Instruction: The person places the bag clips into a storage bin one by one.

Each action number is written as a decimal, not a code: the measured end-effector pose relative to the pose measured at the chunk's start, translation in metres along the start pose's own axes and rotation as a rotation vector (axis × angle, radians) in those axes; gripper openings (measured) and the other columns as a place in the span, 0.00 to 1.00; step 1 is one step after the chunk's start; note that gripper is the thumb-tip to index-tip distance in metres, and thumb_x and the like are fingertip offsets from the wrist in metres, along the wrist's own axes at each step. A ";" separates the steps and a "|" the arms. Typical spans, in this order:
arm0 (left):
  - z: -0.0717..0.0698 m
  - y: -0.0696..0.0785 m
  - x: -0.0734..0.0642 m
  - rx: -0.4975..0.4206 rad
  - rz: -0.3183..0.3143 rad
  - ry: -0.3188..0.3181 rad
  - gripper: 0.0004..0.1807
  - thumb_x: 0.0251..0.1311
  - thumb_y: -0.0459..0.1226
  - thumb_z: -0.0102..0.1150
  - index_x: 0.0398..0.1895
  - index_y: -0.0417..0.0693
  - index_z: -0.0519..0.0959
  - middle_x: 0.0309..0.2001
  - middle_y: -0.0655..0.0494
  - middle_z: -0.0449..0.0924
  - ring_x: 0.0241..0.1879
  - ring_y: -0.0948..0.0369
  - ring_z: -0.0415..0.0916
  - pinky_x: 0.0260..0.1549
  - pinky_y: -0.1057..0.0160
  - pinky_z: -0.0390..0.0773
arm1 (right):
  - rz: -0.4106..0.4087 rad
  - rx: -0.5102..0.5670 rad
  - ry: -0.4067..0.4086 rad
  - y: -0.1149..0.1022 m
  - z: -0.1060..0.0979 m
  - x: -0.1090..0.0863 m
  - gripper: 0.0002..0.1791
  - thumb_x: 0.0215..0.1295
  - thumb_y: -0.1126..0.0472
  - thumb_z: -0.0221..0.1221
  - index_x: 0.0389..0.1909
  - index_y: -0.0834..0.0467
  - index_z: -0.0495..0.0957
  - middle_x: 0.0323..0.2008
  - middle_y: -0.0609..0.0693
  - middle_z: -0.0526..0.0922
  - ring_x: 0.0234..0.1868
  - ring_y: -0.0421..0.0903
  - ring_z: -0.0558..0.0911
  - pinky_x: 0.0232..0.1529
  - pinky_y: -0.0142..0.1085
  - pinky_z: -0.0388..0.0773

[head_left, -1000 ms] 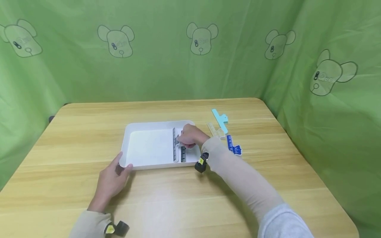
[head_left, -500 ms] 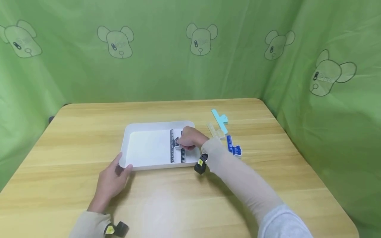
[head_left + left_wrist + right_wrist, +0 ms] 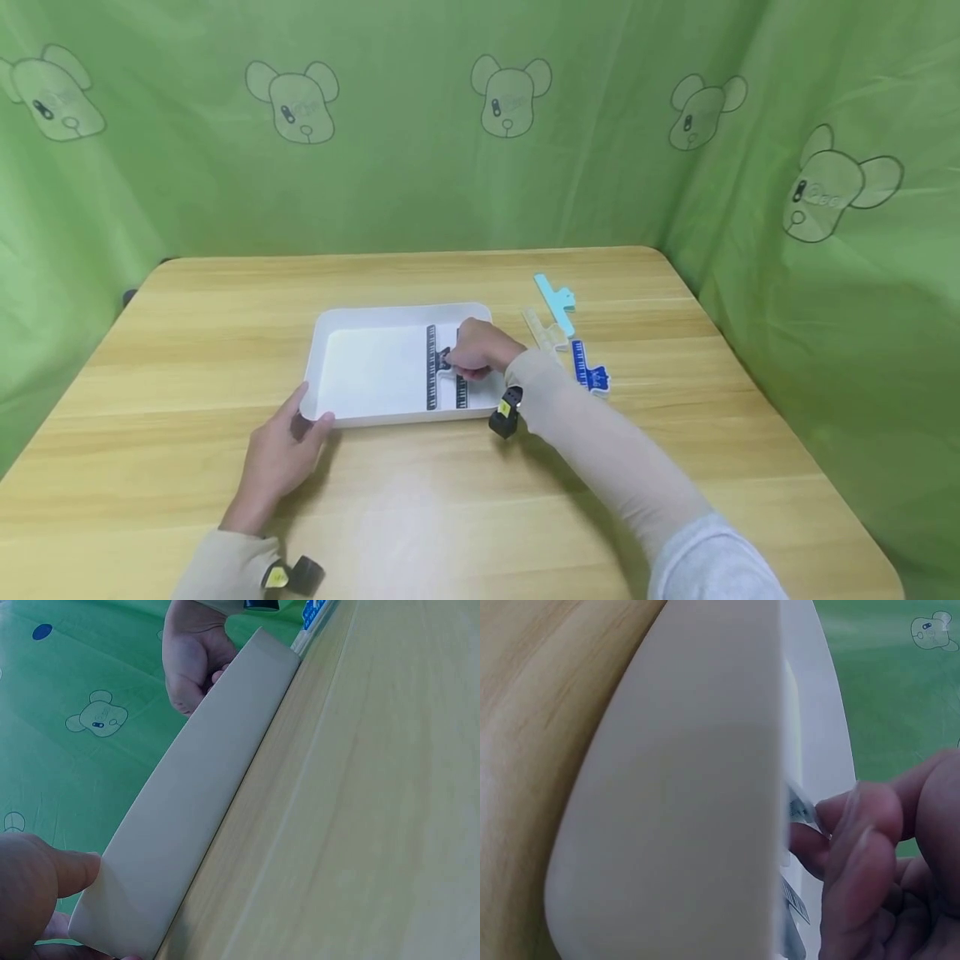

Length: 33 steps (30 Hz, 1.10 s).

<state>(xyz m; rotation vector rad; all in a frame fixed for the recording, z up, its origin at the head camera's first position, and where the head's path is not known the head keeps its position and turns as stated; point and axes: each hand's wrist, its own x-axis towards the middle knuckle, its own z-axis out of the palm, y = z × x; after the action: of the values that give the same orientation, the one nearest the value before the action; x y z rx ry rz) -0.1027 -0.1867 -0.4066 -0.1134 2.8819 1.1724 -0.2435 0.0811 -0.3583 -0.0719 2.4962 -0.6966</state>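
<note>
My left hand [image 3: 283, 458] grips the near left corner of a white tray [image 3: 375, 419], its thumb on the front wall in the left wrist view. Inside the tray, toward its right end, my right hand [image 3: 480, 348] pinches the handle of a black bulldog clip [image 3: 431, 371] with a piano-key pattern. That clip lies flat, its long jaw running front to back. A second black piano-key clip [image 3: 461, 393] lies just right of it, partly hidden by the right hand. In the right wrist view the tray wall covers most of both clips.
To the right of the tray, on the wooden table [image 3: 420, 508], lie a turquoise clip [image 3: 555, 304], a clear yellowish clip [image 3: 544, 332] and a blue piano-key clip [image 3: 589, 371]. Green curtains [image 3: 412, 192] stand behind and at both sides.
The pinched black clip has shifted a little left in the tray and turned from slightly tilted to flat, with the right hand still at its handle. The left hand has stayed in place.
</note>
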 end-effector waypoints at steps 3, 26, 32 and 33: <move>-0.001 0.000 0.000 -0.001 -0.001 -0.001 0.41 0.69 0.51 0.51 0.75 0.36 0.50 0.69 0.30 0.56 0.68 0.34 0.53 0.66 0.39 0.55 | -0.009 -0.008 -0.004 -0.001 0.000 0.001 0.11 0.67 0.62 0.58 0.27 0.63 0.78 0.14 0.49 0.75 0.13 0.40 0.72 0.15 0.28 0.72; -0.001 0.003 0.000 0.004 -0.028 -0.012 0.40 0.69 0.50 0.51 0.75 0.37 0.50 0.70 0.30 0.55 0.68 0.35 0.53 0.66 0.39 0.55 | -0.010 -0.040 -0.045 0.001 0.002 0.001 0.15 0.68 0.63 0.56 0.19 0.61 0.77 0.13 0.49 0.75 0.12 0.40 0.72 0.15 0.27 0.71; -0.001 0.004 0.001 -0.001 -0.025 -0.010 0.40 0.69 0.49 0.51 0.75 0.37 0.50 0.69 0.31 0.56 0.68 0.35 0.53 0.66 0.39 0.56 | -0.015 -0.058 -0.038 0.003 0.001 0.000 0.16 0.67 0.63 0.56 0.18 0.60 0.76 0.13 0.48 0.75 0.12 0.40 0.72 0.14 0.26 0.71; -0.001 0.004 0.001 -0.002 -0.027 -0.011 0.40 0.69 0.49 0.51 0.75 0.37 0.50 0.70 0.31 0.55 0.68 0.35 0.53 0.66 0.39 0.56 | -0.017 -0.060 -0.034 0.003 0.001 0.001 0.16 0.67 0.63 0.56 0.18 0.60 0.76 0.13 0.49 0.76 0.12 0.40 0.72 0.14 0.27 0.71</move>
<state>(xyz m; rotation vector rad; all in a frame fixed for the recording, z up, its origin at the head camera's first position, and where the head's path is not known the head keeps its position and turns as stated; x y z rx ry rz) -0.1036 -0.1847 -0.4033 -0.1446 2.8611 1.1681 -0.2431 0.0830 -0.3610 -0.1259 2.4866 -0.6223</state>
